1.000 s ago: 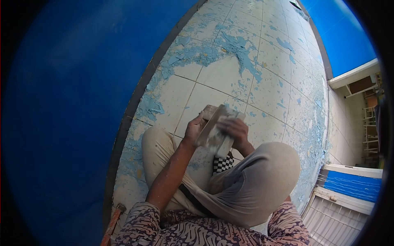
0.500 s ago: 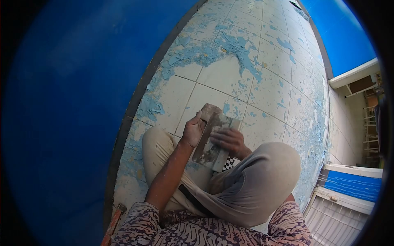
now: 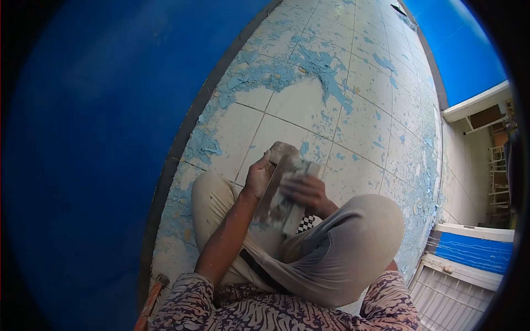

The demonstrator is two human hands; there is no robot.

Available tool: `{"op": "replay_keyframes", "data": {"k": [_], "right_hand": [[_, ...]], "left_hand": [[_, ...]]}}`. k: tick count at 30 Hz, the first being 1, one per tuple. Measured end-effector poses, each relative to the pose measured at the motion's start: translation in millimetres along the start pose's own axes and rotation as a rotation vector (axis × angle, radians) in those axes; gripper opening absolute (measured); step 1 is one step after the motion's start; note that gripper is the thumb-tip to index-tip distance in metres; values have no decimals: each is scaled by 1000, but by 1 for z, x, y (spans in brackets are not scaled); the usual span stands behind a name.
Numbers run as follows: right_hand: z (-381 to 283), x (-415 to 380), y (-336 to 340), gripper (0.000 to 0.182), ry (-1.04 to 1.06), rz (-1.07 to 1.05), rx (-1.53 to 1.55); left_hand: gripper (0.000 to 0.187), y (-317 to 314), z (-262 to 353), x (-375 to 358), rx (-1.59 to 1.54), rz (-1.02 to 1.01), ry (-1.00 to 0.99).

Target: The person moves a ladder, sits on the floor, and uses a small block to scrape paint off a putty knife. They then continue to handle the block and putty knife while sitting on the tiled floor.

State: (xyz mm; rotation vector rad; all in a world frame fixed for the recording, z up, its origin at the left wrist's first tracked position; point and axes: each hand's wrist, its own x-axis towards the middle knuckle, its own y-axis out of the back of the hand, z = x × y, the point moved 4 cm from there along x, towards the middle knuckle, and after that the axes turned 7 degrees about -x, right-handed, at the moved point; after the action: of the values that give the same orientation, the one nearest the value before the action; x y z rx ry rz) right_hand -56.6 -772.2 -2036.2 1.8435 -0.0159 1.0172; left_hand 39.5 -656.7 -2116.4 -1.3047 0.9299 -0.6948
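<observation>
My left hand (image 3: 259,176) is closed around a flat tool (image 3: 270,193), brown-stained with worn pale patches, like a wide scraper. A blunt brown end (image 3: 284,148) sticks up past its thumb. Fingers bent, my right hand (image 3: 306,193) grips a paler grey flat piece (image 3: 292,222) that lies against the brown tool's right side. The right fingers and the lower part of both pieces are smeared by motion. Both hands are above my crossed legs (image 3: 359,248), and a black-and-white checkered patch (image 3: 306,223) shows below the right hand.
Light blue paint flakes (image 3: 276,74) are strewn over the white tiled floor (image 3: 292,124). A blue wall (image 3: 99,138) with a dark skirting (image 3: 182,132) runs along the left. An orange-red tool handle (image 3: 149,306) lies by my left side. White barred panels (image 3: 452,292) stand at the lower right.
My right hand has shifted slightly down and left with the grey piece, which slides along the brown tool. My left hand stays almost in place.
</observation>
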Motion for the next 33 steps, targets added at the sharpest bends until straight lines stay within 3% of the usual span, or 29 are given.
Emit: {"op": "replay_keyframes", "data": {"k": [2, 5, 8, 9, 13, 16, 17, 18, 20, 21, 24, 26, 28, 31, 33], "right_hand": [[-1, -5, 0, 34, 66, -76, 16], [27, 3, 10, 31, -233, 12, -9], [5, 1, -1, 34, -79, 46, -6], [-3, -2, -3, 35, 34, -48, 24], [25, -4, 2, 36, -166, 35, -6], [14, -3, -3, 35, -212, 56, -8], [6, -2, -5, 34, -79, 26, 13], [8, -4, -6, 34, -84, 29, 14], [14, -5, -5, 32, -18, 4, 39], [22, -4, -1, 29, -156, 21, 1], [20, 0, 2, 27, -280, 52, -68], [0, 3, 0, 31, -79, 48, 27], [4, -1, 0, 29, -29, -4, 51], [26, 3, 7, 31, -299, 57, -30], [13, 1, 1, 33, -209, 48, -33]], "left_hand": [[53, 0, 6, -2, 17, 26, -131], [53, 17, 0, 7, -59, -111, 18], [54, 0, 2, -1, -4, -33, -8], [54, 5, 6, 0, 30, 33, -96], [53, 11, 5, 5, -5, 9, -103], [53, 10, 0, 5, -125, -137, 36], [54, 2, 3, 2, -65, -52, -19], [54, -1, 5, -1, -5, 35, -71], [55, 6, 3, 1, -54, -7, -49], [55, 11, 2, 3, -25, -14, -36], [55, 11, 0, 3, -35, -53, 5], [55, 7, 1, 1, -63, -73, 50], [55, 1, 6, -1, 55, 83, -131], [56, 17, -3, 6, -117, -89, 36], [55, 4, 1, 1, -58, -77, 38]]}}
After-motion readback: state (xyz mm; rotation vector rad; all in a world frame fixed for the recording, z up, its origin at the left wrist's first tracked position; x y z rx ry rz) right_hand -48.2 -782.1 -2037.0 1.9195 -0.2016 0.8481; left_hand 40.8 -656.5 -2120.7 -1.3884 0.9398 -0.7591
